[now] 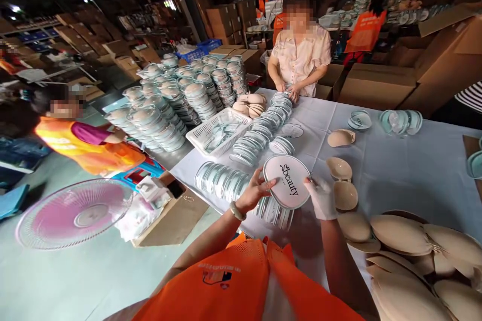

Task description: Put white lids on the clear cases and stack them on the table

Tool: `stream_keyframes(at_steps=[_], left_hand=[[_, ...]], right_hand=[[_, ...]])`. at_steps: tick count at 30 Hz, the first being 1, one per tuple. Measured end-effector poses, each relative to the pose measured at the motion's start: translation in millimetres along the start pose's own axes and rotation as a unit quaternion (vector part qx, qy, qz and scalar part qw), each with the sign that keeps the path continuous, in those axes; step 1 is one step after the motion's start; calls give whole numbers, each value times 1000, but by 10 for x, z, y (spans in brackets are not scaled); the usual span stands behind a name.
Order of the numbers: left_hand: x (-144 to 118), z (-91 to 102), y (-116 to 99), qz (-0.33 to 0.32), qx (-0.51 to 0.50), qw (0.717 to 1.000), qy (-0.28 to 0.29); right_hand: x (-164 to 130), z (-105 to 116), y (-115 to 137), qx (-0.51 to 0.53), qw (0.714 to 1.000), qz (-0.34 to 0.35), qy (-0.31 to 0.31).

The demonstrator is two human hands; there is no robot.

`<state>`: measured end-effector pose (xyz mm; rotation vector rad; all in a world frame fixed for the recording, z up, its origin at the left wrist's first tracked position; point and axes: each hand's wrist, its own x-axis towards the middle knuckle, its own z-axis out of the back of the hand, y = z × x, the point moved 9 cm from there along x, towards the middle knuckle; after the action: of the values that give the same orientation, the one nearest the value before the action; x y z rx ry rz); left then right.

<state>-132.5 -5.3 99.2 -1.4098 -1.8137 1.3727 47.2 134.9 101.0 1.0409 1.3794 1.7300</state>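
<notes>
While many clear cases already lie in overlapping rows on the desk, the job looks roughly midway, judging by the heap of beige cups still loose at the right. Both hands hold one oval case just above the near row: the left hand, bare with a bead bracelet at the wrist, grips its left edge with curled fingers, and the right hand, in a thin white glove, pinches its right edge. The case is glossy, hard-looking plastic, white on its face with black "Beauty" lettering. The cups are matte, soft and shell-shaped, nested in pairs; three lie singly between the heap and the case. Further off stand tall stacks of the same cases, and a white perforated basket holds more. Across the pale cloth-covered desk another person handles a row with both hands.
</notes>
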Motion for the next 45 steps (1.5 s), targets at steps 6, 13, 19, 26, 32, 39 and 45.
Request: stream_keyframes(at_steps=[6,13,19,26,32,39,45], left_hand=[[-54,-27,73,5,-9,1000,25],[-23,-214,231,8,-44,995,84],[-24,-446,263,-17,-44,993,113],[29,-409,69,-247,142,948,142],[11,-189,88,-510,212,820,151],[85,-100,60,-485,172,848,127],[245,49,147,-301,144,941,57]], right_hand=[[-101,84,96,-17,1000,23,5],[-372,303,289,-88,995,44,33],[-473,367,414,-84,996,39,18],[-626,760,602,-152,966,204,-56],[-1066,501,1068,-303,817,488,-46],[-1159,452,970,-353,809,464,-77],[-1069,474,740,-392,832,390,-53]])
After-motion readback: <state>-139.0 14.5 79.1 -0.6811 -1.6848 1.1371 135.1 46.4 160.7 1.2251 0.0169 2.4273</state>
